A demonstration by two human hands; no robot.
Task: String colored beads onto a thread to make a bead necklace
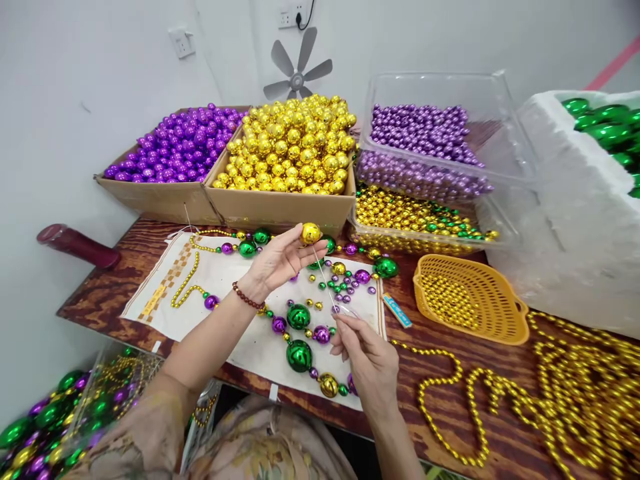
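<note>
Left hand (279,262): gold ball (311,233). Right hand (369,355): thin strand (325,280).

A dark red flask (80,247) sits at the left end of the brown bench (113,283). Beyond, a grey fan (297,81) shows before the white wall (115,53), beneath a socket (285,19) with a black plug (299,20). A pink strip (614,65) slants at upper right.

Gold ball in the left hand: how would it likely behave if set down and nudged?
The gold ball, held in the left hand, looks round, so it would probably roll. Its glossy surface suggests it may be slippery.
</note>
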